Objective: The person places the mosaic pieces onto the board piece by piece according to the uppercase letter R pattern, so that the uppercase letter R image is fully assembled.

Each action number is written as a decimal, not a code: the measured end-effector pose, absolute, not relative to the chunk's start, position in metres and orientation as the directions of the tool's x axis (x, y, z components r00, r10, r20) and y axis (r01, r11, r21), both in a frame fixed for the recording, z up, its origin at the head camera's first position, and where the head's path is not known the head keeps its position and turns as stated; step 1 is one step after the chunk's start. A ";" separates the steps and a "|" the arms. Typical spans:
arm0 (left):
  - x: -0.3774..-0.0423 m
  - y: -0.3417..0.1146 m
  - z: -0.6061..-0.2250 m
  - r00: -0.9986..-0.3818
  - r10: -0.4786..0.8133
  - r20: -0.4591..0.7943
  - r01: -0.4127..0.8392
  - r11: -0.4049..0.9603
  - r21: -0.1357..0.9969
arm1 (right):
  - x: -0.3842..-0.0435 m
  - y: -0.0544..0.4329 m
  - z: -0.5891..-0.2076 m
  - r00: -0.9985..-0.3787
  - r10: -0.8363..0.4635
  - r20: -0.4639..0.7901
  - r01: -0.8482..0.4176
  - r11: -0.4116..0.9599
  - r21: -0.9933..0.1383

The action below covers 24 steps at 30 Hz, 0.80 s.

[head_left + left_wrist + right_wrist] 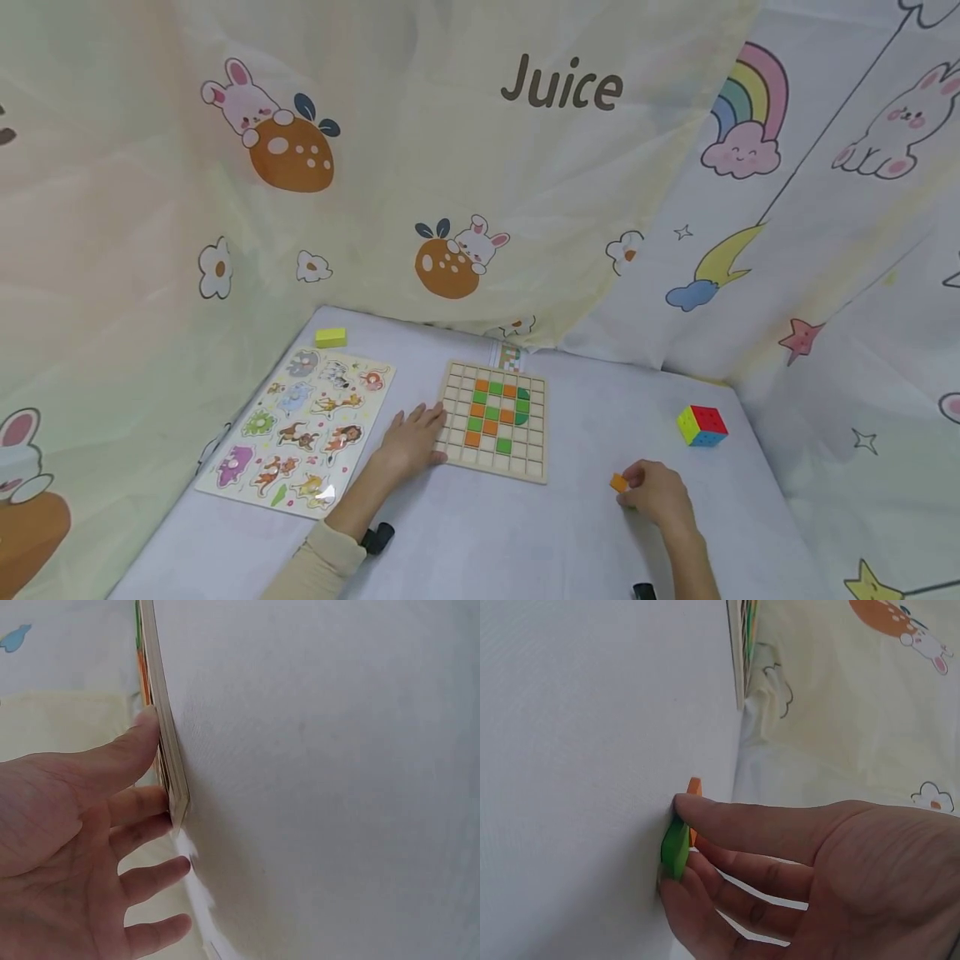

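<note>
A wooden grid board [459, 457] lies mid-table with orange, green and half-green tiles forming a pattern in its cells. My left hand [411, 442] rests at its left edge; in the left wrist view the thumb and nearest fingers touch the board's rim [174, 780], fingers loosely extended. To the right of the board, my right hand [660, 493] pinches small tiles just over the table. The orange tile [618, 483] shows at its fingertips, and in the right wrist view a green tile [676, 849] sits between thumb and fingers, beside the orange one.
An animal peg puzzle [360, 433] lies left of the board, with a yellow block [331, 337] behind it. A pattern card [510, 357] is at the board's far edge. Beyond my right hand stands a colored cube [702, 426]. Printed curtains [420, 167] surround the table.
</note>
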State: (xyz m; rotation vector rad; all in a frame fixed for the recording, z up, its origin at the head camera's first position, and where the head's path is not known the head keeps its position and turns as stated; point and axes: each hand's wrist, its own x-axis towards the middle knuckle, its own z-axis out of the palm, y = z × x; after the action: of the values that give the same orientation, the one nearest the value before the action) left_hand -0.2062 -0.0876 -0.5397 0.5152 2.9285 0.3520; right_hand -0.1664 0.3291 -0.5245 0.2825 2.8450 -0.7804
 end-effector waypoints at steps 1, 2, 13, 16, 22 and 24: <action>-0.206 -0.087 -0.540 -0.931 0.351 -0.104 0.317 0.914 0.253 | -0.166 0.329 -0.525 -0.968 0.135 -0.212 0.224 0.844 -0.487; -0.206 -0.087 -0.540 -0.931 0.349 -0.103 0.315 0.914 0.255 | -0.166 0.328 -0.526 -0.970 0.134 -0.203 0.219 0.844 -0.489; -0.208 -0.088 -0.542 -0.934 0.345 -0.093 0.313 0.915 0.254 | -0.170 0.321 -0.532 -0.972 0.159 -0.173 0.225 0.847 -0.482; -0.208 -0.088 -0.542 -0.934 0.346 -0.090 0.316 0.916 0.247 | -0.173 0.314 -0.534 -0.977 0.144 -0.157 0.204 0.842 -0.500; -0.208 -0.088 -0.541 -0.932 0.351 -0.092 0.319 0.913 0.253 | -0.176 0.294 -0.534 -0.982 0.104 -0.158 0.172 0.839 -0.517; -0.207 -0.088 -0.541 -0.931 0.353 -0.094 0.320 0.912 0.256 | -0.176 0.286 -0.534 -0.985 0.092 -0.148 0.159 0.827 -0.539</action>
State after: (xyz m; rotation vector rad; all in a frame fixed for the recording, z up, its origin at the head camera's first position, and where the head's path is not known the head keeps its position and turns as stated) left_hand -0.2073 -0.0877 -0.5409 0.5195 2.9356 0.3582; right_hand -0.1760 0.2859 -0.5342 0.1991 2.8913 -0.8686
